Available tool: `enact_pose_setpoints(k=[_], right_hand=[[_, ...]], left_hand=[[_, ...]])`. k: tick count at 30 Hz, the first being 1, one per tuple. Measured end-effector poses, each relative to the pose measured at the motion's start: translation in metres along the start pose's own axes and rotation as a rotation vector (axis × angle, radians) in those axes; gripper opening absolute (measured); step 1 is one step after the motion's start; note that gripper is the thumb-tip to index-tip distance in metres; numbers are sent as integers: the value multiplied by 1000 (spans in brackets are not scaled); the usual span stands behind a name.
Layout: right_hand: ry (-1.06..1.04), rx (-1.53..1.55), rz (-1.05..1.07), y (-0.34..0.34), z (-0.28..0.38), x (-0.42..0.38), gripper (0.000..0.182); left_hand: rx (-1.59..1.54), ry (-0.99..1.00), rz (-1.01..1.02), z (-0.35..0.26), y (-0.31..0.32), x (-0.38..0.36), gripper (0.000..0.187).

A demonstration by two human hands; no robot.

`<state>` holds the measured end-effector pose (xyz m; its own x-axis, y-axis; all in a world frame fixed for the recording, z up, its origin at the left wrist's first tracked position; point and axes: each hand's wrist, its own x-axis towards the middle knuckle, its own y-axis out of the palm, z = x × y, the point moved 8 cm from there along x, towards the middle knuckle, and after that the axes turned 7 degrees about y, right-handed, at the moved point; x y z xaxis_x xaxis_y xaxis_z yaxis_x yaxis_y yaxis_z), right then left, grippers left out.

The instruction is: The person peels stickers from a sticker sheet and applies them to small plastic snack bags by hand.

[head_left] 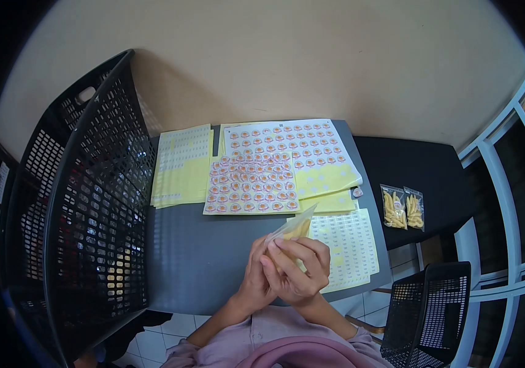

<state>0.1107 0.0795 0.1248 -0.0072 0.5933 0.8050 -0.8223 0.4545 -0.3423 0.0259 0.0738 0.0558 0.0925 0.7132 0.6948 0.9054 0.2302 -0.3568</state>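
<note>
A small clear plastic bag of yellow snacks [297,228] is held up over the front of the grey table, tilted with one corner pointing up and to the right. My left hand [255,275] is closed on the bag's left side. From the right, my right hand [302,267] pinches the same bag, thumb and fingers pressed against it. The two hands touch, and they hide the lower part of the bag. Just beyond them lies a sheet of round stickers [250,187] with orange and pink prints. A sheet of small printed labels [351,245] is partly behind my right hand.
A tall black plastic basket [100,184] stands along the left side. More label sheets [183,162] and a larger sticker sheet [284,138] lie at the back. Two snack bags [402,208] rest on the black surface at right. A smaller black basket [428,313] is lower right.
</note>
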Motion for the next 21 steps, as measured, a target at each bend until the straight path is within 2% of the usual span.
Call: enact_pose_setpoints(k=[4, 6, 10, 16, 18, 21], right_hand=[[12, -3, -8, -2, -6, -6, 21], [95, -41, -5, -3, -17, -9, 23], [126, -60, 29, 1, -28, -14, 22], [64, -15, 84, 12, -22, -20, 21], [79, -17, 92, 14, -27, -19, 21], [100, -37, 123, 14, -37, -17, 20]], left_hand=[[-3, 12, -27, -4, -1, -3, 64], [-106, -12, -34, 1, 3, -8, 63], [-122, -69, 1, 9, 9, -14, 63], [-118, -53, -14, 11, 6, -10, 61], [-212, -141, -44, 23, 9, -24, 58], [-137, -191, -51, 27, 7, -32, 60]])
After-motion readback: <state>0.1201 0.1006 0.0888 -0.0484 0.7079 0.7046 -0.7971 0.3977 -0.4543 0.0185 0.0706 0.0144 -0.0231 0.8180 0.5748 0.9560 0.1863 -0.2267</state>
